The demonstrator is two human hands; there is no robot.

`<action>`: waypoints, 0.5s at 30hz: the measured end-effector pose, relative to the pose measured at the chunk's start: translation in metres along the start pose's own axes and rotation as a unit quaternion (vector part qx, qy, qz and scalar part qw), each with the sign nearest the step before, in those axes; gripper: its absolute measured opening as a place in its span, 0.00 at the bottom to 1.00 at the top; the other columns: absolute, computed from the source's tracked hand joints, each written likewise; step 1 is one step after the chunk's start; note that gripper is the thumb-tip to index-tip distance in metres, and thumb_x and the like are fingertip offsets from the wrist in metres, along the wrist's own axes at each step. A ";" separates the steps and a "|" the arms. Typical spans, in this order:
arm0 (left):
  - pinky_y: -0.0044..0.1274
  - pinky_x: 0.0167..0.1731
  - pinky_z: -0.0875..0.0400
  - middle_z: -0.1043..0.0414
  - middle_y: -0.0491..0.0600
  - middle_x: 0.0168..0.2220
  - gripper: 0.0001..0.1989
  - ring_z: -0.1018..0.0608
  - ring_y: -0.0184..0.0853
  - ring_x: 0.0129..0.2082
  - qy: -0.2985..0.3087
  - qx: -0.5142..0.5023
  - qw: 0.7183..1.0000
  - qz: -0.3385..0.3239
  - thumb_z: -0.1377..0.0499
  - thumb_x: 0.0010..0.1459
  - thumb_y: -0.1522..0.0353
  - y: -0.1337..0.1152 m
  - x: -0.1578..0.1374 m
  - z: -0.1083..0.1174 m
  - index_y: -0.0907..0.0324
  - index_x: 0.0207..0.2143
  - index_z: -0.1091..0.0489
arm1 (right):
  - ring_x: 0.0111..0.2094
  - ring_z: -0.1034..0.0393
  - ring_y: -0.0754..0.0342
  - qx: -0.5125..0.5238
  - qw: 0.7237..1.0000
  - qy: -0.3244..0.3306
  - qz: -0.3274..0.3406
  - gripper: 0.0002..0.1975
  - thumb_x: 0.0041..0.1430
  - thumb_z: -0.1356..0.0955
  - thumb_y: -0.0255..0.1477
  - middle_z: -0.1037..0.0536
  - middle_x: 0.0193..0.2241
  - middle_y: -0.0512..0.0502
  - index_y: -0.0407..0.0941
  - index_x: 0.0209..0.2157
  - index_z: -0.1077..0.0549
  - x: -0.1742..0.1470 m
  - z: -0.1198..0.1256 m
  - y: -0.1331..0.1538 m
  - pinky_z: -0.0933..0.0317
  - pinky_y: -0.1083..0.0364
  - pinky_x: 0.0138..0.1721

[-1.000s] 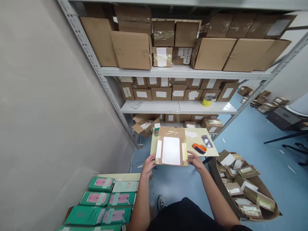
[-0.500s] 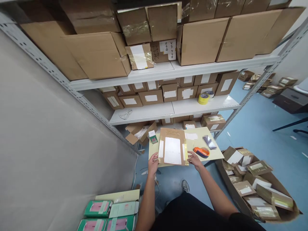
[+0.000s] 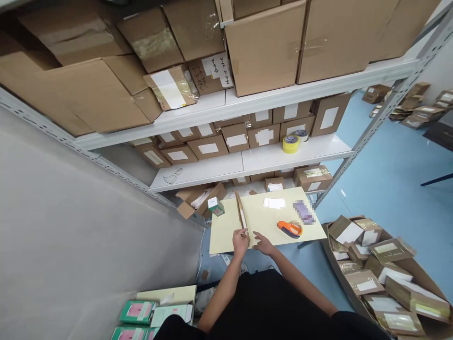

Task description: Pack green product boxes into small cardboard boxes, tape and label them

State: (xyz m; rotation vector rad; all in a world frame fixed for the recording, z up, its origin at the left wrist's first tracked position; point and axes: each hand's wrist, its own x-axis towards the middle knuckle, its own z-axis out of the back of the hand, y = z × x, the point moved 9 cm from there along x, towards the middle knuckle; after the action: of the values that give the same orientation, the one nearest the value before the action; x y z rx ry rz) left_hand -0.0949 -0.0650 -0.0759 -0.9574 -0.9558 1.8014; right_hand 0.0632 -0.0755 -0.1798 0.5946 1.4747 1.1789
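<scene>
A thin, flat cardboard box [image 3: 240,210] stands on edge above the pale yellow tabletop [image 3: 223,236], so I see mostly its narrow side. My left hand [image 3: 241,243] is closed on its near end. Close to that same end, my right hand [image 3: 264,243] has its fingers apart; whether the fingertips touch the cardboard I cannot tell. Right of the hands lies an orange and dark-blue tool with a looped handle [image 3: 289,228]. Behind it are white paper labels [image 3: 274,203] and a blurred purple item [image 3: 303,212]. A small green-and-white box [image 3: 215,206] sits at the table's left.
Metal shelving [image 3: 205,172] full of cartons rises behind the table, with yellow tape [image 3: 290,144] and clear glasses [image 3: 172,175] on it. At right, a large carton [image 3: 334,255] holds several parcels. Green boxes [image 3: 136,311] are stacked at lower left, beside a grey wall [image 3: 88,226].
The cardboard box has turned from its broad, labelled face to edge-on. My right hand has come off its right side and moved left, close to my left hand. The view has shifted too.
</scene>
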 end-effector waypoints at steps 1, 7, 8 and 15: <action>0.34 0.52 0.28 0.25 0.53 0.42 0.16 0.21 0.40 0.41 0.005 -0.008 1.000 -0.004 0.37 0.45 0.79 -0.002 0.000 -0.006 0.56 0.36 0.18 | 0.49 0.24 0.44 -0.015 1.000 -0.005 0.014 0.42 0.44 0.25 0.27 0.22 0.53 0.43 0.53 0.64 0.31 0.000 -0.001 0.003 0.30 0.47 0.49; 0.31 0.46 0.26 0.25 0.51 0.44 0.23 0.22 0.35 0.35 0.121 -0.032 0.990 -0.056 0.33 0.49 0.70 -0.030 0.012 -0.033 0.54 0.50 0.20 | 0.50 0.24 0.44 -0.162 0.982 -0.077 0.053 0.24 0.63 0.35 0.28 0.17 0.46 0.41 0.50 0.60 0.28 0.004 0.021 0.027 0.35 0.50 0.51; 0.31 0.46 0.26 0.25 0.51 0.44 0.26 0.23 0.35 0.34 0.152 -0.025 0.985 -0.073 0.32 0.49 0.68 -0.039 0.018 -0.032 0.54 0.53 0.22 | 0.50 0.24 0.43 -0.187 0.977 -0.092 0.045 0.23 0.64 0.36 0.27 0.17 0.45 0.39 0.48 0.60 0.28 0.004 0.031 0.027 0.35 0.50 0.51; 0.31 0.53 0.29 0.26 0.60 0.57 0.45 0.19 0.45 0.44 0.164 0.036 0.981 -0.100 0.22 0.37 0.63 -0.079 0.116 0.042 0.54 0.60 0.28 | 0.49 0.24 0.42 -0.217 0.967 -0.129 0.040 0.23 0.64 0.38 0.28 0.16 0.44 0.38 0.45 0.59 0.26 -0.004 0.091 0.020 0.36 0.50 0.51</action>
State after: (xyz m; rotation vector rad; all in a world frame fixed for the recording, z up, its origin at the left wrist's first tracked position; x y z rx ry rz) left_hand -0.1453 0.0583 -0.0148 -1.0346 -0.7453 1.4449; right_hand 0.1440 -0.0398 -0.1512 0.4840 0.9394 1.3787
